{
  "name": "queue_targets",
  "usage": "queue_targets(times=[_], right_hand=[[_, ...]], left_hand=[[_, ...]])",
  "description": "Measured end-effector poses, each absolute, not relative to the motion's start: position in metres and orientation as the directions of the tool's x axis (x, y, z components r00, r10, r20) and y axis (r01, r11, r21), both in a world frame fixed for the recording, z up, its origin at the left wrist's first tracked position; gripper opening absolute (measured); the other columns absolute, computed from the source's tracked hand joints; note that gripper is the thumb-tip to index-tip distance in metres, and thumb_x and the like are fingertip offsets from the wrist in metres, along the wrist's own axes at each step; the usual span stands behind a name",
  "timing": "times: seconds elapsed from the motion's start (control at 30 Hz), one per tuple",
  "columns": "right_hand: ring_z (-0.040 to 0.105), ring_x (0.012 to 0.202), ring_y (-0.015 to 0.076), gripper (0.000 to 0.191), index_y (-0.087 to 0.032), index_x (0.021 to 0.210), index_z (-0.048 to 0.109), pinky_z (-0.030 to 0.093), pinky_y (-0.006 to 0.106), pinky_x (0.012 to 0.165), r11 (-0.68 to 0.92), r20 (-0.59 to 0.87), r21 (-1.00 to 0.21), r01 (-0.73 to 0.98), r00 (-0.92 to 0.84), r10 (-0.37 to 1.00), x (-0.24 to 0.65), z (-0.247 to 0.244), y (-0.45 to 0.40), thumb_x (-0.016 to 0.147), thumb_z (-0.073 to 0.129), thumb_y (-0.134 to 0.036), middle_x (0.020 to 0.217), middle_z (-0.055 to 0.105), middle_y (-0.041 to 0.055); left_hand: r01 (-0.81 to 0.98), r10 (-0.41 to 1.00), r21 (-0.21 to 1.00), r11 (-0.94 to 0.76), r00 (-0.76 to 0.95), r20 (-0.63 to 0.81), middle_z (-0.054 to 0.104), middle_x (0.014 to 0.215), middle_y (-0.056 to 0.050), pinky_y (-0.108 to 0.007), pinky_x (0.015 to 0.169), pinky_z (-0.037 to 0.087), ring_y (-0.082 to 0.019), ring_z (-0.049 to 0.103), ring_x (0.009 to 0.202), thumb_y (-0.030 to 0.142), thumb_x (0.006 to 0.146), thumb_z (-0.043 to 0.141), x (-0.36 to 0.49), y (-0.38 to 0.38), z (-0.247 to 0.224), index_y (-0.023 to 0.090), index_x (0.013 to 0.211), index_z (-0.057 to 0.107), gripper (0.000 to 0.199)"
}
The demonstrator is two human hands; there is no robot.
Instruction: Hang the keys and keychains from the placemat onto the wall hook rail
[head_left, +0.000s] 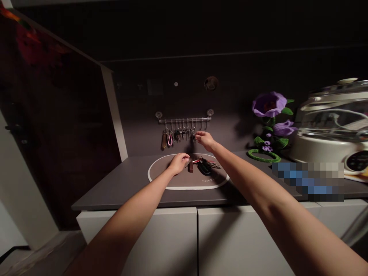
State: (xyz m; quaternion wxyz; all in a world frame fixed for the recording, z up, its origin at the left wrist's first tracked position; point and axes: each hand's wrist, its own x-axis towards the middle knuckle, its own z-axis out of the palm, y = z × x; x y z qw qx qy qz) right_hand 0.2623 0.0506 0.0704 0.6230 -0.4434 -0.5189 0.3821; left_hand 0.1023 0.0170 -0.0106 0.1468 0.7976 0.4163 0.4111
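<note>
A clear hook rail is fixed to the dark back wall, with several key bunches and a pink loop hanging from it. Near the rail's right part, my right hand has its fingers closed at a small bunch of keys. My left hand hovers over the oval mat, fingers curled together; whatever they may hold is too small to make out. Beside it on the mat lie a dark red key fob and a pile of keys.
Purple artificial flowers with a green base ring stand right of the mat. Farther right is a white appliance with a clear cover. A dark door is at the left, and white cabinets are below the counter.
</note>
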Motion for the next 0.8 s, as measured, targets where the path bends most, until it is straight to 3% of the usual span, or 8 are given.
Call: queue_targets(times=[0.27,0.53,0.67,0.8], right_hand=[[0.054,0.057,0.0064,0.011,-0.013,0.079,0.057,0.041,0.019,0.055,0.273,0.266,-0.962,-0.016,0.183,0.947,0.270,0.059,0.014,0.069,0.057,-0.007,0.081,0.065,0.0065],[0.057,0.063,0.0078,0.009,-0.013,0.081,0.057,0.043,0.019,0.058,0.261,0.264,-0.965,0.037,0.147,0.953,0.280,0.037,-0.008,0.073,0.055,-0.009,0.083,0.066,0.0075],[0.055,0.060,0.0071,0.014,-0.012,0.087,0.058,0.043,0.019,0.060,0.290,0.307,-0.948,0.128,0.145,0.940,0.286,0.023,-0.008,0.074,0.052,-0.010,0.079,0.066,0.0062],[0.055,0.061,0.0077,0.018,-0.011,0.091,0.059,0.044,0.022,0.064,0.326,0.381,-0.883,0.338,0.111,0.918,0.295,0.011,-0.001,0.075,0.053,-0.012,0.077,0.066,0.0052]], left_hand=[[0.551,0.822,0.612,-0.567,0.333,0.462,0.066,0.080,-0.005,-0.028,0.075,0.047,-0.013,0.058,0.072,0.012,0.075,0.051,0.106,0.018,0.004,0.013,0.087,0.065,0.018],[0.573,0.816,0.587,-0.572,0.325,0.478,0.067,0.084,-0.006,-0.027,0.077,0.045,-0.015,0.059,0.075,0.012,0.075,0.052,0.116,0.013,0.015,0.013,0.084,0.066,0.017],[0.559,0.827,0.617,-0.554,0.288,0.483,0.067,0.085,-0.007,-0.027,0.078,0.045,-0.015,0.059,0.079,0.013,0.075,0.052,0.123,0.018,0.009,0.013,0.083,0.066,0.016],[0.542,0.851,0.665,-0.515,0.231,0.471,0.066,0.082,-0.006,-0.027,0.076,0.045,-0.014,0.058,0.075,0.014,0.075,0.053,0.128,0.020,0.000,0.012,0.083,0.065,0.015]])
